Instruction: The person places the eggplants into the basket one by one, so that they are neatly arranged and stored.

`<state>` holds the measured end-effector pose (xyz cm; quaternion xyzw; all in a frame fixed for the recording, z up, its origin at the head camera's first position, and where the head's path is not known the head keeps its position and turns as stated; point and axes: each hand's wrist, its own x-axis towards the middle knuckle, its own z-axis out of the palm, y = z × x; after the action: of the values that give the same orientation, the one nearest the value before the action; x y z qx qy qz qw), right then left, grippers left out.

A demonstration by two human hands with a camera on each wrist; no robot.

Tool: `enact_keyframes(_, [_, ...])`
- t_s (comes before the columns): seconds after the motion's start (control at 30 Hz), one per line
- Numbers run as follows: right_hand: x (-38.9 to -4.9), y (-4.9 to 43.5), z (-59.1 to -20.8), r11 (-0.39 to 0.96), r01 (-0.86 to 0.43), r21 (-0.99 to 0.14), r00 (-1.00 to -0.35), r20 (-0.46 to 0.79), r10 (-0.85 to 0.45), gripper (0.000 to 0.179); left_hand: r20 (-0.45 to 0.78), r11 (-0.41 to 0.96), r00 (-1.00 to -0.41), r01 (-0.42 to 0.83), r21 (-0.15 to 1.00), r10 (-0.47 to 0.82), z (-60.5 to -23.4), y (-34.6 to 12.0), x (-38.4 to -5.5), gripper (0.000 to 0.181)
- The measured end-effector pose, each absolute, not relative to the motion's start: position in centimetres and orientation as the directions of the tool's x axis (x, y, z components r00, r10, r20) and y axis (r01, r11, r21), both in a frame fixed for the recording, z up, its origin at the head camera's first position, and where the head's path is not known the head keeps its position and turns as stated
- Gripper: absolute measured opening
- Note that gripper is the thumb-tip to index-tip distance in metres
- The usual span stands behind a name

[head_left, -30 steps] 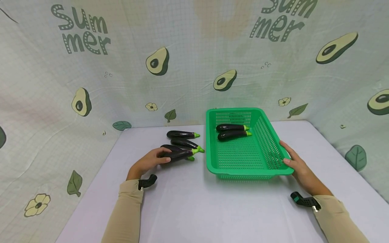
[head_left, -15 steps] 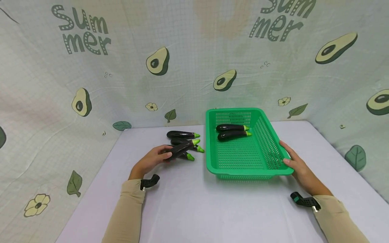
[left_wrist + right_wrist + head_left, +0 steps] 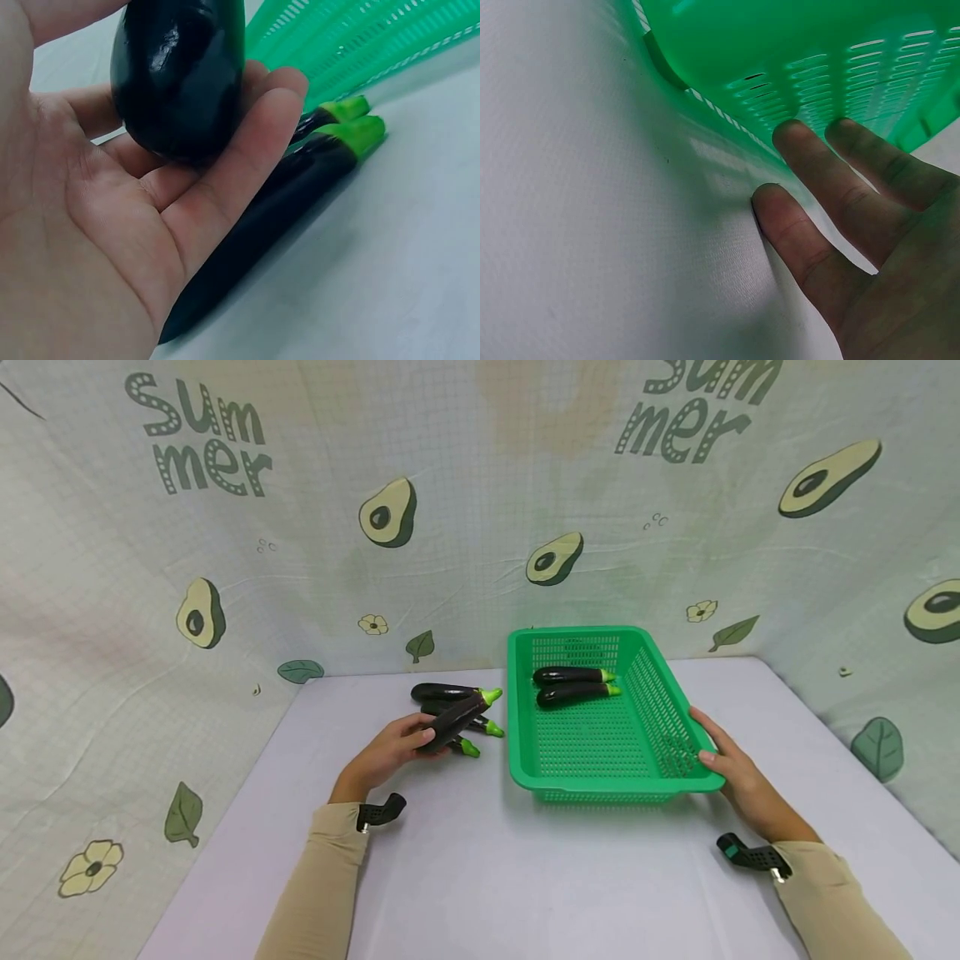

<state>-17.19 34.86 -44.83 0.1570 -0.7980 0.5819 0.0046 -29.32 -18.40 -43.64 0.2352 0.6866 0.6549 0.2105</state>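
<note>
One eggplant (image 3: 456, 722) is in the L hand (image 3: 390, 752), thumb & fingers curled round it nr the blunt end, stem tilted up toward the green basket (image 3: 600, 785). Looks lifted, above the front eggplant (image 3: 468, 747) & middle eggplant (image 3: 491, 727); rear eggplant (image 3: 441, 692) lies beyond, all on the desk (image 3: 525, 877). R hand (image 3: 742, 781) holds the basket's R rim, thumb on top; R wrist cam shows three fingers spread loosely below, by the outer wall. Two basket eggplants (image 3: 573, 695) lie side by side inside, stems to the R.

To do this well, IMO: raise it straight up, no sideways drag, b/c the ones underneath could roll. Skin's glossy, prob. slippery, so fingers well under the belly, firm but no hard squeeze. Stem end is nr the basket's L rim, so enough height matters there to avoid a knock. R hand's job, I'd say, is steadying: light pressure, no tilt, else the pair inside may shift.
</note>
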Motion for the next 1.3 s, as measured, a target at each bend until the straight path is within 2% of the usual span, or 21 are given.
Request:
enact_keyframes(0.27, [-17.1,34.9,-44.8,0.232,-0.26,-0.937,-0.948,0.202,-0.247,0.063,0.052,0.015,-0.787,0.078,0.997,0.614,-43.5,-16.8,-29.9,0.037])
enact_keyframes(0.63, [-17.0,34.8,-45.0,0.243,-0.267,-0.932,-0.948,0.21,-0.239,0.062,0.073,0.054,-0.833,0.122,0.991,0.549,-42.0,-14.6,-30.6,0.045])
enact_keyframes(1.07, [-17.2,34.7,-44.9,0.232,-0.274,-0.933,-0.943,0.213,-0.256,0.062,0.053,0.109,-0.809,0.143,0.984,0.585,-38.8,-12.1,-32.2,0.041])
enact_keyframes(1.3, [-17.2,34.8,-44.9,0.257,-0.276,-0.926,-0.945,0.212,-0.25,0.063,0.051,0.174,-0.781,0.201,0.964,0.623,-37.4,-10.2,-33.0,0.042])
